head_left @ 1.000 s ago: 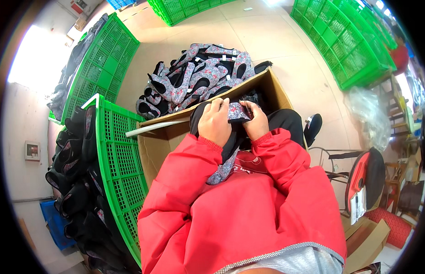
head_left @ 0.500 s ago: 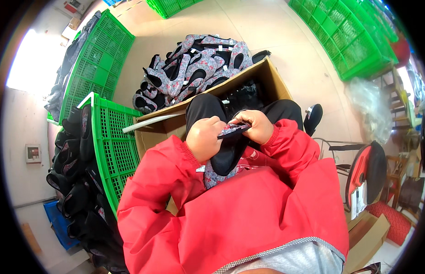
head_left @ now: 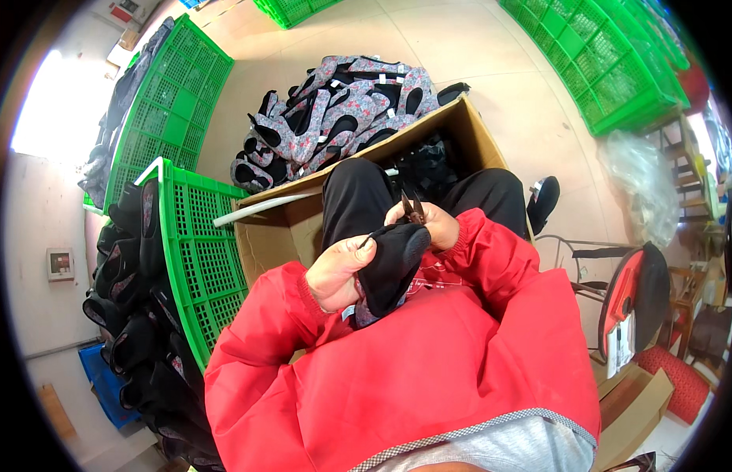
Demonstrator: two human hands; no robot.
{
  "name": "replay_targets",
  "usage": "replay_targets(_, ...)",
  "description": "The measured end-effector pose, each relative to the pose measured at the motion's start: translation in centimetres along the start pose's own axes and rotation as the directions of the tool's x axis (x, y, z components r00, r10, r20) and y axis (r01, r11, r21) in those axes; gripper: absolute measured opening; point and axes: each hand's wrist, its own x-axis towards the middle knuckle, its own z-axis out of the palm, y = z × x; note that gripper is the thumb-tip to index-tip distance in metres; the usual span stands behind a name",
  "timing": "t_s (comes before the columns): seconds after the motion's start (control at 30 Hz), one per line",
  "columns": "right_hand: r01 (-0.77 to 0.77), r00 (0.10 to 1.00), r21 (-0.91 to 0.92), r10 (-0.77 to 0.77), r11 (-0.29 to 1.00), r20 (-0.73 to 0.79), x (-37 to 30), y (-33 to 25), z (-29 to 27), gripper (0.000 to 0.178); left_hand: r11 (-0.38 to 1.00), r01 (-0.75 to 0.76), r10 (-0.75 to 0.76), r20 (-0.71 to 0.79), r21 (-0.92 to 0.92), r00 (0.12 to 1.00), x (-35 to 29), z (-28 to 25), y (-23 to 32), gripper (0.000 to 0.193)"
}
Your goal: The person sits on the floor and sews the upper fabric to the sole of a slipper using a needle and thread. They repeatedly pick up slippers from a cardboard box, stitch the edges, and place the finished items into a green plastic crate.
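Note:
My left hand [head_left: 337,273] grips a black cloth shoe [head_left: 391,263] over my lap, thumb on top at its left edge. A strip of grey flowered fabric shows along the shoe's lower side. Just beyond the shoe, my right hand [head_left: 440,226] is closed around dark metal snips [head_left: 413,209], whose pointed blades stick up slightly apart. Part of the right fingers is hidden behind the shoe. A pile of grey flowered shoes with black insides [head_left: 334,118] lies on the floor ahead.
An open cardboard box [head_left: 486,135] stands around my knees, with black items inside and a white tube [head_left: 264,208] across its left side. Green crates [head_left: 194,259] flank me at left, one beside heaped black shoes [head_left: 130,330]. A single black shoe [head_left: 544,203] and a round-seated chair [head_left: 635,299] are at right.
The shoe has been turned, so its black side now faces up instead of its flowered opening. The snips' blades have come into view at my right hand. My left hand has shifted slightly nearer me.

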Motion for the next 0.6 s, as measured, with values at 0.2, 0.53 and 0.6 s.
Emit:
replay_targets(0.2,0.008,0.984,0.079,-0.022,0.997,0.177,2.2,2.4,-0.4,0.029,0.936,0.048,0.023,0.196,-0.348,0.98,1.5,-1.6,-3.7,0.036)
replay_targets(0.53,0.146,0.838,0.064,-0.089,0.987,-0.538,1.4,8.4,-1.3,0.018,0.647,-0.695,0.763,-0.284,0.314,0.581,4.2,-0.8,-4.1,0.008)
replay_targets(0.6,0.156,0.894,0.105,-0.095,0.982,-0.438,0.3,6.1,-0.1,0.02,0.583,-0.68,0.812,-0.342,0.445,0.472,5.6,-3.1,-4.3,0.017)
